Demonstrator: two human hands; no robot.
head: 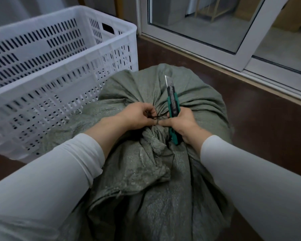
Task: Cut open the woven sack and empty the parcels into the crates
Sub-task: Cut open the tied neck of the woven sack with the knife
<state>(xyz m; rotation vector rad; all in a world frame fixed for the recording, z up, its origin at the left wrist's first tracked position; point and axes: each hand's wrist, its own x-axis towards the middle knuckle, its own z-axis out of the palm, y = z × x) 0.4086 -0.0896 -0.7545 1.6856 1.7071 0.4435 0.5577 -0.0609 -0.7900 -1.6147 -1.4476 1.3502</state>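
Note:
A bulging grey-green woven sack (198, 101) stands on the floor in front of me, its neck gathered and bound by a thin black tie (159, 116). My left hand (137, 117) pinches the tie at the neck. My right hand (184, 126) grips a teal utility knife (172, 105) with the blade out and pointing away from me; its forefinger reaches to the tie. The bunched sack mouth (153, 145) flops toward me below the hands. No parcels are visible.
A big white slotted plastic crate (63, 49) stands left of the sack, touching it. A white-framed sliding glass door (233, 47) runs along the back right, with a raised sill. Dark brown floor (259, 136) lies to the right.

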